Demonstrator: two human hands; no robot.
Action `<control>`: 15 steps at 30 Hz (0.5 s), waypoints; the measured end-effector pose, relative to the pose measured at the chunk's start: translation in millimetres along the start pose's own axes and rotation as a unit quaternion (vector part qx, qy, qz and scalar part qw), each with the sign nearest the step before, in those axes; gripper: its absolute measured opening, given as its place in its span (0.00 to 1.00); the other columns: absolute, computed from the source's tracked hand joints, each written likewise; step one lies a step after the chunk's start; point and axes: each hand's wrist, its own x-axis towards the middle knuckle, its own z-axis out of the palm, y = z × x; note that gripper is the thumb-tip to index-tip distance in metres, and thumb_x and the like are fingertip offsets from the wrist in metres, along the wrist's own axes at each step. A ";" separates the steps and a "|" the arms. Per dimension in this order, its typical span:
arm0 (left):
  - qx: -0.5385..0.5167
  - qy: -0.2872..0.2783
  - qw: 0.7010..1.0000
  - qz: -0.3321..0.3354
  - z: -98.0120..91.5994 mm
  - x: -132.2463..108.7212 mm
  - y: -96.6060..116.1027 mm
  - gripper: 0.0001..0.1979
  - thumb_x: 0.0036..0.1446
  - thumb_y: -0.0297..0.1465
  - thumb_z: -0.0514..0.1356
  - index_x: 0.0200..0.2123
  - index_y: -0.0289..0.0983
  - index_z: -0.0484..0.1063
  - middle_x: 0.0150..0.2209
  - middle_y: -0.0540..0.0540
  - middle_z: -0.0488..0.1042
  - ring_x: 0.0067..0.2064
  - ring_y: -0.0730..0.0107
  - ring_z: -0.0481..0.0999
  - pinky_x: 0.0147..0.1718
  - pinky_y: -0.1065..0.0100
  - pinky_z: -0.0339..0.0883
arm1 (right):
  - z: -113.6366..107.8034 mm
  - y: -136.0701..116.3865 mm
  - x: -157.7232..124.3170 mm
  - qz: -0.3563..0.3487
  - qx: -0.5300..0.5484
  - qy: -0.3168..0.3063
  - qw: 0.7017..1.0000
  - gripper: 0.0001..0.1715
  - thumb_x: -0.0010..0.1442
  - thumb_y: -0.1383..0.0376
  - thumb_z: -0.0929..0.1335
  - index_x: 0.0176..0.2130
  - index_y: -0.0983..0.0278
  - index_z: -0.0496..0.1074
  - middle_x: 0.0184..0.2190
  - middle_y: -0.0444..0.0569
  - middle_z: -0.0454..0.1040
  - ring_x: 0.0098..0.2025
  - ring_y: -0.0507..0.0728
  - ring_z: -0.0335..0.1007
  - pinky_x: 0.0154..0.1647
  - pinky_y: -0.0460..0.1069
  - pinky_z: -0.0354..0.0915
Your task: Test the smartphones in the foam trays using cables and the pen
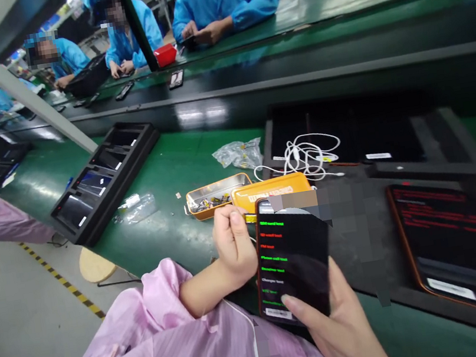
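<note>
My right hand (337, 321) grips a dark phone (292, 257) from below, thumb lying on its lower screen. The screen shows lines of green and red text. My left hand (234, 242) is curled shut against the phone's left edge, pinching something too small to make out. Both hands hover above the near edge of the green bench (166, 177). A pink sleeve covers my left forearm.
An open yellow tin (216, 195) and its orange lid (273, 188) lie just beyond the phone. White cables (306, 156), plastic bags (238, 153), a black tray of phones (104, 183) and another phone (457, 241) in a black tray surround them. People in blue coats sit across the conveyor.
</note>
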 end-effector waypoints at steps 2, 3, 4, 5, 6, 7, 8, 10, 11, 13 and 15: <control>0.003 -0.004 1.000 0.004 -2.3 3.9 0.0 0.20 0.68 0.49 0.47 0.34 0.39 0.63 0.30 0.47 0.68 0.30 0.71 0.68 0.29 0.67 0.64 | -4.3 -2.1 1.7 0.020 0.008 -0.038 0.999 0.54 0.50 0.53 0.76 0.68 0.51 0.52 0.62 0.55 0.67 0.61 0.67 0.67 0.62 0.64 0.63; 0.008 -0.020 1.000 0.008 -4.2 7.0 0.6 0.20 0.68 0.48 0.46 0.34 0.39 0.63 0.29 0.48 0.67 0.28 0.71 0.66 0.28 0.67 0.63 | -6.1 -4.0 3.0 0.035 0.025 -0.074 0.996 0.55 0.50 0.50 0.76 0.68 0.50 0.50 0.62 0.55 0.67 0.60 0.67 0.68 0.60 0.65 0.65; 0.014 -0.045 0.999 0.014 -6.6 10.7 1.9 0.20 0.69 0.47 0.46 0.33 0.39 0.63 0.27 0.49 0.66 0.27 0.72 0.65 0.27 0.68 0.61 | -7.8 -6.3 4.6 0.058 0.045 -0.118 0.990 0.56 0.50 0.47 0.75 0.69 0.48 0.49 0.62 0.55 0.68 0.59 0.68 0.69 0.58 0.65 0.67; 0.022 -0.073 0.997 0.019 -9.4 14.6 3.8 0.20 0.69 0.47 0.47 0.32 0.39 0.62 0.26 0.51 0.65 0.26 0.73 0.64 0.26 0.69 0.60 | -9.5 -8.6 6.0 0.080 0.066 -0.163 0.981 0.57 0.49 0.44 0.74 0.69 0.47 0.49 0.61 0.55 0.69 0.58 0.68 0.70 0.56 0.65 0.68; 0.029 -0.102 0.994 0.023 -12.3 18.4 6.3 0.19 0.69 0.46 0.48 0.31 0.39 0.62 0.24 0.52 0.63 0.25 0.74 0.63 0.25 0.69 0.59 | -11.2 -10.4 7.3 0.099 0.084 -0.200 0.971 0.57 0.48 0.40 0.73 0.69 0.47 0.49 0.61 0.56 0.69 0.56 0.69 0.72 0.54 0.65 0.69; 0.031 -0.125 0.991 0.023 -15.3 21.8 9.3 0.19 0.69 0.46 0.48 0.31 0.39 0.62 0.23 0.52 0.62 0.24 0.75 0.62 0.24 0.70 0.58 | -13.1 -11.5 8.3 0.114 0.100 -0.226 0.962 0.58 0.46 0.37 0.72 0.68 0.46 0.51 0.60 0.56 0.69 0.55 0.69 0.73 0.52 0.65 0.70; 0.029 -0.142 0.989 0.019 -18.1 24.4 12.7 0.19 0.69 0.45 0.49 0.31 0.39 0.62 0.22 0.53 0.62 0.24 0.75 0.62 0.23 0.71 0.58 | -15.0 -11.7 9.0 0.125 0.113 -0.243 0.955 0.57 0.45 0.35 0.71 0.67 0.47 0.54 0.60 0.56 0.69 0.53 0.69 0.74 0.52 0.65 0.70; 0.014 -0.166 0.986 0.001 -22.6 27.0 19.4 0.18 0.68 0.45 0.50 0.31 0.38 0.62 0.22 0.52 0.64 0.23 0.76 0.63 0.23 0.72 0.58 | -18.5 -9.0 9.2 0.131 0.146 -0.257 0.946 0.57 0.40 0.31 0.70 0.63 0.49 0.62 0.61 0.57 0.69 0.51 0.69 0.76 0.51 0.65 0.70; 0.006 -0.174 0.985 -0.009 -24.2 27.2 22.3 0.18 0.68 0.45 0.51 0.32 0.38 0.62 0.23 0.52 0.65 0.23 0.76 0.64 0.22 0.72 0.59 | -19.8 -6.5 8.9 0.127 0.165 -0.258 0.944 0.56 0.38 0.30 0.71 0.60 0.49 0.66 0.60 0.57 0.69 0.50 0.69 0.76 0.50 0.65 0.70; -0.007 -0.183 0.983 -0.015 -26.0 26.1 26.7 0.17 0.67 0.44 0.52 0.32 0.38 0.63 0.24 0.51 0.67 0.22 0.77 0.64 0.21 0.73 0.58 | -20.8 -1.3 8.2 0.113 0.196 -0.257 0.940 0.57 0.33 0.30 0.72 0.57 0.50 0.70 0.59 0.57 0.70 0.49 0.70 0.76 0.50 0.66 0.70; -0.014 -0.183 0.983 -0.003 -26.6 25.1 29.4 0.16 0.67 0.42 0.53 0.31 0.38 0.63 0.25 0.51 0.69 0.22 0.79 0.63 0.20 0.73 0.57 | -21.0 2.4 7.8 0.095 0.205 -0.254 0.940 0.59 0.31 0.29 0.72 0.57 0.52 0.70 0.58 0.58 0.71 0.48 0.70 0.76 0.50 0.66 0.70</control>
